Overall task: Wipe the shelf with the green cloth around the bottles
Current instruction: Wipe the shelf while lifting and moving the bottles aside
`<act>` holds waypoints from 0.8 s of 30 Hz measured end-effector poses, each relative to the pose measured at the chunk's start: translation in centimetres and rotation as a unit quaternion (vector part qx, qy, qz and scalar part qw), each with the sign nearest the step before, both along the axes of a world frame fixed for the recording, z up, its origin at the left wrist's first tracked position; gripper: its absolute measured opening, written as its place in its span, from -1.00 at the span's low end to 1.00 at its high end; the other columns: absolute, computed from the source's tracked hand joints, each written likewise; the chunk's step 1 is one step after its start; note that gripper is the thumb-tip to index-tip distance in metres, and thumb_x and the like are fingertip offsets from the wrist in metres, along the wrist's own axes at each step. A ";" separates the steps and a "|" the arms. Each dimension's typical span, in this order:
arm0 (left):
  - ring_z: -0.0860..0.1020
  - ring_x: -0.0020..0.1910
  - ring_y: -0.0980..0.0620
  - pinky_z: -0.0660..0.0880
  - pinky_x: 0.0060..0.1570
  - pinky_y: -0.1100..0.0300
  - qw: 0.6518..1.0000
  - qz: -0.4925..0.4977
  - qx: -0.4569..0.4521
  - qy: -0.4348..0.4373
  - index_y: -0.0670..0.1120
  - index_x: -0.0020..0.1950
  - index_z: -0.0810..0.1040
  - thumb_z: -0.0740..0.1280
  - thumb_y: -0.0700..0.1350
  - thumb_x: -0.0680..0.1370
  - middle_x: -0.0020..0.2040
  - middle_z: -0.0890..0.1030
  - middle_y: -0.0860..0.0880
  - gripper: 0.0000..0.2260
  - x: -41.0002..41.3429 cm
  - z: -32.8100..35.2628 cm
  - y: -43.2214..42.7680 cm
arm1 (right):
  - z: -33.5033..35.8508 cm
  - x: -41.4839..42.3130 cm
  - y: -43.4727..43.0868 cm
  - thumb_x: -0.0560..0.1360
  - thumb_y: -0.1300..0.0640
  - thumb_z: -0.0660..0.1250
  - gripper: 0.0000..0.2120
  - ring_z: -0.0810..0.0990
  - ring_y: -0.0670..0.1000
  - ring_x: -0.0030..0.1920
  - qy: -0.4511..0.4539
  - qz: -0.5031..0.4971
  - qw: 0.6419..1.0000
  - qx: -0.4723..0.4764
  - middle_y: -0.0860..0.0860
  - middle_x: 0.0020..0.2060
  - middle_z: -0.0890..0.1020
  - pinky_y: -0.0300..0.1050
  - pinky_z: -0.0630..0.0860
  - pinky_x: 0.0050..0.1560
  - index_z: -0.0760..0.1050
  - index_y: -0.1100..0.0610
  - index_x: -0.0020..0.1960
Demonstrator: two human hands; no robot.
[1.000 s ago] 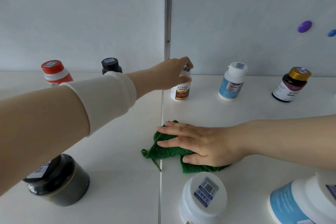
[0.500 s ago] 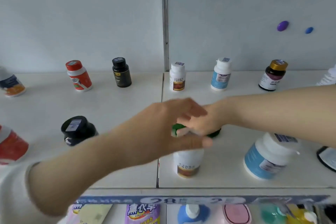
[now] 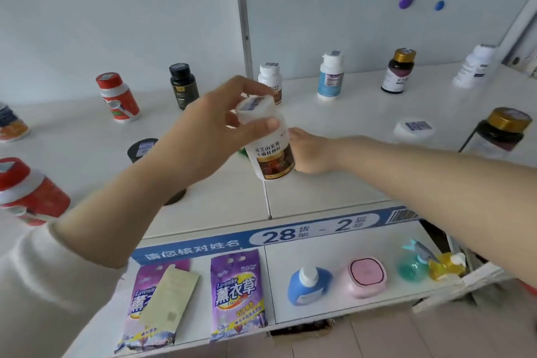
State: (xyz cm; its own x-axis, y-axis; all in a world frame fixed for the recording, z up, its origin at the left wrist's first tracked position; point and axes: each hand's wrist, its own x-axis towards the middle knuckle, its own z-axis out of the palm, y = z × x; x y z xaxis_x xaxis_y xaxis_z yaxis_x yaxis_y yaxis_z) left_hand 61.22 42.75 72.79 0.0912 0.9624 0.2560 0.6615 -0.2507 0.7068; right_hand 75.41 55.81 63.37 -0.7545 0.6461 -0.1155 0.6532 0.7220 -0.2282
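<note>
My left hand (image 3: 209,136) grips a white bottle with a brown label (image 3: 268,148) by its cap and holds it tilted above the white shelf (image 3: 334,183). Behind that bottle my right hand (image 3: 309,152) reaches in from the right and lies on the shelf. Its fingers are hidden by the bottle. Only a sliver of the green cloth (image 3: 241,151) shows, just left of the bottle.
Bottles line the back of the shelf: red-capped (image 3: 119,99), black (image 3: 183,86), white (image 3: 271,75), blue-labelled (image 3: 330,77), gold-capped (image 3: 398,73). A black jar (image 3: 142,148) sits under my left arm and a white-capped bottle (image 3: 414,129) at the right. Lavender packs (image 3: 236,293) lie on the lower shelf.
My left hand came back from the rear bottle and lifted the front white bottle off the shelf. The view pulled back and down. My right hand stays on the cloth.
</note>
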 end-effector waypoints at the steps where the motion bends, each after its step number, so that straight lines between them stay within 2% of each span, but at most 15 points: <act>1: 0.53 -0.12 0.33 0.50 -0.25 0.47 1.000 0.003 0.003 -0.011 0.20 0.09 0.40 0.31 0.13 0.39 -0.11 0.50 0.29 -0.71 -0.3 -0.3 -0.2 | 0.1 0.0 -0.6 0.58 0.21 0.09 -0.56 0.18 0.07 0.47 0.044 -0.017 0.999 -0.007 0.07 0.47 0.23 -0.06 0.11 0.48 0.18 0.16 0.45; 4: 0.54 -0.13 0.32 0.50 -0.24 0.49 1.000 0.006 -0.008 -0.027 0.16 0.11 0.41 0.31 0.13 0.36 -0.11 0.52 0.26 -0.67 -0.5 -1.2 -1.1 | -0.1 1.0 -4.2 0.58 0.21 0.07 -0.61 0.25 0.06 0.40 0.061 -0.066 0.996 -0.011 0.05 0.41 0.32 -0.02 0.20 0.42 0.25 0.16 0.41; 7: 0.55 -0.06 0.28 0.52 -0.11 0.35 0.999 0.015 -0.016 -0.032 0.17 0.10 0.42 0.30 0.16 0.32 -0.08 0.55 0.20 -0.63 -0.7 -1.6 -1.7 | -0.3 3.2 -8.6 0.57 0.21 0.13 -0.64 0.32 -0.06 0.24 0.110 -0.036 0.993 -0.001 -0.08 0.32 0.41 -0.04 0.27 0.33 0.35 0.04 0.35; 10: 0.54 -0.13 0.29 0.48 -0.12 0.36 0.998 0.041 -0.011 -0.037 0.13 0.15 0.43 0.34 0.06 0.42 -0.09 0.53 0.21 -0.68 -1.2 -1.4 -1.9 | -0.8 4.9 -12.0 0.50 0.34 0.21 -0.55 0.34 -0.17 0.18 0.178 -0.018 0.984 -0.024 -0.33 0.25 0.40 -0.20 0.20 0.34 0.45 -0.09 0.27; 12: 0.56 -0.13 0.19 0.45 -0.11 0.35 0.998 0.057 0.004 -0.028 0.09 0.20 0.44 0.34 0.01 0.45 -0.01 0.54 0.13 -0.68 -1.6 -0.9 -1.9 | -0.6 5.6 -13.2 0.48 0.39 0.23 -0.52 0.38 -0.22 0.15 0.213 -0.026 0.975 -0.055 -0.42 0.17 0.39 -0.43 0.17 0.30 0.46 -0.13 0.20; 13: 0.55 -0.11 0.14 0.45 -0.10 0.34 0.998 0.062 0.009 -0.023 0.09 0.22 0.44 0.34 0.01 0.46 0.02 0.53 0.10 -0.67 -1.7 -0.6 -1.9 | -0.2 5.7 -13.7 0.49 0.39 0.22 -0.52 0.39 -0.25 0.14 0.232 -0.036 0.969 -0.078 -0.42 0.13 0.42 -0.51 0.19 0.25 0.44 -0.16 0.17; 15: 0.54 -0.07 0.11 0.43 -0.15 0.38 0.997 0.069 0.015 -0.017 0.09 0.23 0.43 0.33 0.00 0.47 0.05 0.51 0.09 -0.67 -1.8 0.0 -1.8 | 0.9 5.7 -13.7 0.52 0.36 0.19 -0.55 0.44 -0.23 0.13 0.279 -0.079 0.949 -0.121 -0.30 0.09 0.50 -0.56 0.29 0.14 0.44 -0.18 0.15; 17: 0.54 -0.04 0.08 0.40 -0.21 0.42 0.997 0.077 0.019 -0.008 0.08 0.24 0.43 0.32 0.01 0.48 0.07 0.50 0.09 -0.67 -2.0 0.5 -1.6 | 1.9 5.1 -12.2 0.54 0.32 0.18 -0.59 0.47 -0.17 0.10 0.320 -0.135 0.933 -0.100 -0.17 0.09 0.53 -0.54 0.35 0.06 0.45 -0.13 0.21; 20: 0.52 -0.05 0.06 0.37 -0.26 0.43 0.995 0.094 0.024 0.020 0.07 0.26 0.41 0.32 0.02 0.48 0.14 0.53 0.05 -0.65 -2.0 0.8 -1.3 | 2.2 3.5 -8.2 0.56 0.24 0.17 -0.62 0.42 -0.14 0.15 0.317 -0.206 0.924 -0.053 -0.06 0.22 0.51 -0.36 0.30 0.16 0.39 -0.04 0.33; 22: 0.51 -0.06 0.05 0.36 -0.27 0.43 0.994 0.104 0.028 0.029 0.06 0.27 0.41 0.31 0.01 0.49 0.21 0.54 0.02 -0.65 -2.0 0.6 -1.0 | 1.4 2.5 -5.4 0.58 0.17 0.14 -0.61 0.36 -0.07 0.32 0.255 -0.225 0.939 -0.040 -0.05 0.38 0.39 -0.26 0.23 0.30 0.31 -0.03 0.40; 24: 0.50 -0.07 0.06 0.36 -0.26 0.43 0.992 0.115 0.033 0.033 0.06 0.27 0.41 0.32 0.01 0.49 0.24 0.52 0.01 -0.65 -2.1 0.4 -0.8 | 0.4 1.6 -3.7 0.60 0.12 0.09 -0.58 0.14 -0.02 0.49 0.150 -0.216 0.964 -0.026 -0.08 0.49 0.21 -0.06 0.12 0.45 0.21 -0.02 0.45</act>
State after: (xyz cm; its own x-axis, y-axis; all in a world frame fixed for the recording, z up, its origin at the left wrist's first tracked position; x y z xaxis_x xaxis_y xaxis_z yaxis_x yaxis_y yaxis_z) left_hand 59.09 41.90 73.18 -0.1109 0.9412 0.3191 0.7503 -0.1313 0.6480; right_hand 77.00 52.07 63.77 -0.4200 0.9072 0.0249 0.7902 0.3790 -0.4815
